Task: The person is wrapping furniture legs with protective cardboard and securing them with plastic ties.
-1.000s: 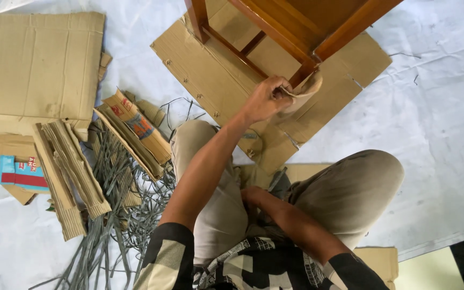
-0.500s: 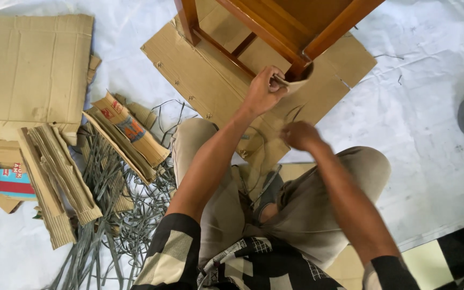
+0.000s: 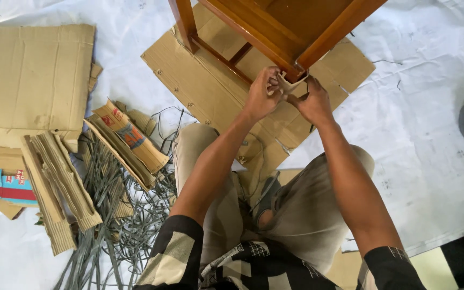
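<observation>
2 hands wrap a cardboard strip around a chair leg.

The left hand (image 3: 261,98) and right hand (image 3: 312,103) both pinch a small curled brown cardboard strip (image 3: 290,84) against the foot of a reddish-brown wooden chair leg (image 3: 326,43), above a flat brown cardboard sheet (image 3: 200,75) on the white floor cloth (image 3: 430,134). The chair's top is cut off. Grey strapping bands (image 3: 114,215) and folded cardboard pieces (image 3: 60,182) lie left; no containers show.

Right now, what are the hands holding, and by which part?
Both hands, left hand and right hand, pinch a cardboard strip wrapped around the wooden chair leg, each gripping one end at the leg's foot.
</observation>
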